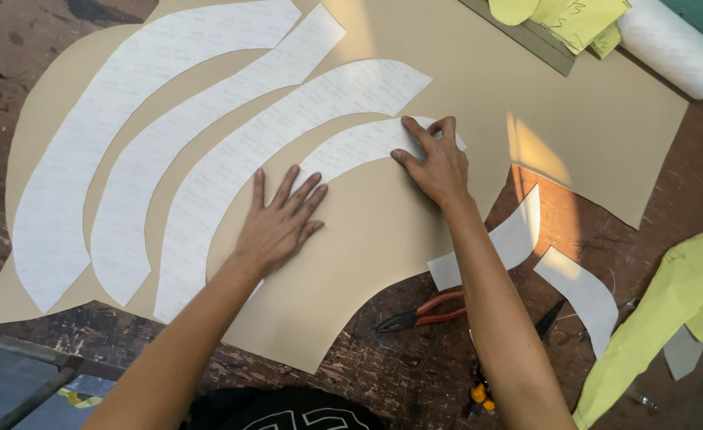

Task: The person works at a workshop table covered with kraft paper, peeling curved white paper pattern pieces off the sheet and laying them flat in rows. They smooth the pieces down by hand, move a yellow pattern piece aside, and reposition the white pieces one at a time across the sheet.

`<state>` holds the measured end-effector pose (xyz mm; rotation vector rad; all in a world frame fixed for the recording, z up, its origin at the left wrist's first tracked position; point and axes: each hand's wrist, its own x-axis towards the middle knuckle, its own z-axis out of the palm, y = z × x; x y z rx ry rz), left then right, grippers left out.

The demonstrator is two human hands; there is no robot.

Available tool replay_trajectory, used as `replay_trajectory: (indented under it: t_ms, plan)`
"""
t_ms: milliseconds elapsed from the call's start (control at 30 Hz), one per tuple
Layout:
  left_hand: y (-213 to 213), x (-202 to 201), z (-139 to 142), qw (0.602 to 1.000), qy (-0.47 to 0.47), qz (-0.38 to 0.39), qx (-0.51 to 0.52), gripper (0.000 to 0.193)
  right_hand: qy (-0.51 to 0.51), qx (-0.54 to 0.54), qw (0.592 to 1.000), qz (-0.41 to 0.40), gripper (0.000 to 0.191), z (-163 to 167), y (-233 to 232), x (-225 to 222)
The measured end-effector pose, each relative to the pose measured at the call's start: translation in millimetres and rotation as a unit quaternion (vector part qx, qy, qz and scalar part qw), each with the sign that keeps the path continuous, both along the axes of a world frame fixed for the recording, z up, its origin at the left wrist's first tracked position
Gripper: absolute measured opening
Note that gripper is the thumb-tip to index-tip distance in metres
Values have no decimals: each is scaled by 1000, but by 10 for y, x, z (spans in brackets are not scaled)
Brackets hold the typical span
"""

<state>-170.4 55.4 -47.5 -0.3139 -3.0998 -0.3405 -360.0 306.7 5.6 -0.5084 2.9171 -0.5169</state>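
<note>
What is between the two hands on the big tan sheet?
In the head view, a curved white paper piece lies between the left hand and the right hand; both press on it, with tan sheet below.

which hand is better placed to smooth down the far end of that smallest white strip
Right. The right hand already has its fingertips on the far end of the smallest white strip, while the left hand lies flat on its near end.
</note>
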Motion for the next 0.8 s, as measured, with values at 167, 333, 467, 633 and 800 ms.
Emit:
replay_trajectory:
  t_ms: [167,333,467,633,800]
  plan:
    - [-16,672,25,998,-19,52,20,71,14,3,1000,8,58,1,-16,3]
    - [-68,1461,118,993,-27,105,54,72,11,4,1000,1,59,-37,-22,27]
    - [-27,1834,172,987,-33,137,81,69,34,8,999,18,59,-55,-45,58]
    - [-49,2098,252,972,1,181,151,48,29,-63,998,-10,54,-104,-69,235]
    - [-334,2289,370,913,80,335,219,31,68,-154,985,-44,40,-262,-211,979]
